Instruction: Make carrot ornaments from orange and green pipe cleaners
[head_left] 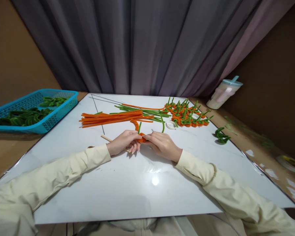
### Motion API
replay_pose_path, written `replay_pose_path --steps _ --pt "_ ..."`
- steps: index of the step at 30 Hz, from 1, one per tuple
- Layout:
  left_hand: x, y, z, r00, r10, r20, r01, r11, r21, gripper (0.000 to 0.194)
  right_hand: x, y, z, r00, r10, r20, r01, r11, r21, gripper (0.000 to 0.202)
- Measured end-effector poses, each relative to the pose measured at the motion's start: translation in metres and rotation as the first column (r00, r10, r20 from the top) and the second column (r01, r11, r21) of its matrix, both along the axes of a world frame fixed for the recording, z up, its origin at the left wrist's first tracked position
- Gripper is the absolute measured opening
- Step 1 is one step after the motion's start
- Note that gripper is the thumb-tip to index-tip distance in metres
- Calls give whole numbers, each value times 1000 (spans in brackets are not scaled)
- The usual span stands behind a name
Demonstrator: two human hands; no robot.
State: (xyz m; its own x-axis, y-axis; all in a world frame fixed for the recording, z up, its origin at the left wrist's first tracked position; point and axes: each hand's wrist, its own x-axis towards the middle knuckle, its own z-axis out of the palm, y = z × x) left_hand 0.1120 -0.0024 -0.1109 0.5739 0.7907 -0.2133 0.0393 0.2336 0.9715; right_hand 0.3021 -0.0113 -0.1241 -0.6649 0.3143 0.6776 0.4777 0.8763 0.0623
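Head view, looking down at a white table [137,193]: what are the hands doing?

"The left hand [124,141] reaches in from 8 o'clock and the right hand [163,145] from 4 o'clock. They meet near the middle, fingertips pinching an orange fuzzy piece [142,139] between them. A loose orange end curves up toward 11 o'clock, beside an upright green stem [139,127]."

"And the wooden stick [106,138]?"

"It slants under the left hand. The fingers cover part of it, so I can't tell whether they grip it."

"What lies around the hands?"

"At 10 to 11 o'clock, a bundle of orange strips [110,118]. At 1 o'clock, green strips [159,114] and a small white ring [171,125]. At 2 o'clock, a cluster of orange pieces with green stems [186,119]. At 3 o'clock, curled green pieces [221,136]."

"Farther out?"

"At 9 to 10 o'clock, a blue basket [50,123] holds green curled shapes [24,116]. At 2 o'clock, beyond the cluster, a pale cup [222,94] with a blue lid and straw. At 12 o'clock hangs a grey-purple curtain [147,46]."
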Motion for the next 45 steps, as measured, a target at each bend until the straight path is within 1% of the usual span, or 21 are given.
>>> replay_pose_path --steps 4,11,16,20,23,26,29,32,35,37,41,45 --pt "1 -1 2 999 -1 -43 1 1000 -1 16 1 0 0 1000 12 -3 -11 1000 22 18" --pt "0 -3 2 995 -22 -99 29 998 61 15 0 0 -1 1000 -4 -5 5 999 39 18" --pt "-1 -4 0 995 -56 -80 64 993 99 16 -2 -1 -3 1000 4 -20 -4 1000 -20 17" --pt "-1 -4 1 995 -71 -67 78 992 103 17 -4 -3 -3 1000 -1 -29 -1 998 -61 17" --pt "0 -4 1 996 -54 -65 59 995 79 15 -4 -3 -2 999 -15 -38 13 997 -72 16" --pt "1 -4 2 998 -43 -46 44 999 23 15 -4 -3 0 999 -15 -42 13 998 -61 14" --pt "1 -5 3 996 -87 12 88 996 -23 14 -3 -3 3 999 -5 -34 4 999 -33 13" --pt "0 -4 5 990 -115 83 122 990 -78 13 -2 -3 3 1000 -24 -6 24 1000 -16 15" --pt "0 -2 6 986 -111 126 130 980 -153 19 0 -2 1 999 -47 26 48 999 -16 16" --pt "0 -2 7 987 -109 121 128 979 -159 27 0 -2 0 998 -53 33 53 998 -23 16" --pt "2 -5 9 995 -70 68 76 992 -100 35 -1 -1 -1 997 -65 33 66 997 -31 14" --pt "2 -7 8 999 -46 6 46 998 -40 40 -3 -1 0 994 -80 68 79 997 12 10"
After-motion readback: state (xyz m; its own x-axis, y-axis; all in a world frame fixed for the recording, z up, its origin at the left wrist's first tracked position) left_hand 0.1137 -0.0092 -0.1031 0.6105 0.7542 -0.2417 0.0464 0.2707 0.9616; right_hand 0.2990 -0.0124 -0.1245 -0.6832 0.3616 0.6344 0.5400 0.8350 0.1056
